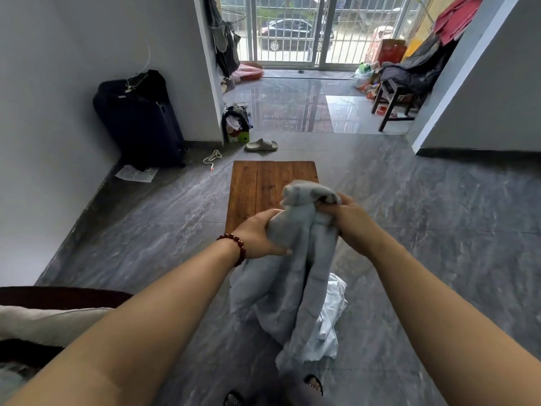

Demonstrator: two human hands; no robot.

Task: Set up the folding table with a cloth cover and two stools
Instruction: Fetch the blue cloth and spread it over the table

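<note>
Head view looks down on two bare forearms reaching forward over a grey tiled floor (424,230). Both hands hold a bunched pale blue cloth (295,276) in the air. The left hand (260,234), with a red bead bracelet (235,244) at the wrist, grips the bundle from the left side, fingers (273,213) curled round the fabric and the thumb pressed along its lower edge. The right hand (349,218) pinches a fold near the top of the bundle, its fingers clenched into the cloth. The rest of the cloth hangs down in loose folds between the arms, its lower end near the person's sandalled feet (313,383).

Just beyond the hands is the wooden tabletop (254,186), planks running away from the camera; the cloth hides its near right part, and its legs are out of sight.

A dark suitcase (137,118) stands against the left wall, a sheet of paper (136,173) at its foot. A pale slipper (261,145) and a white cord (212,157) lie on the floor past the tabletop. Far right, by the barred glass doors (292,30), a dark stool (392,104) stands under heaped clothes.
</note>
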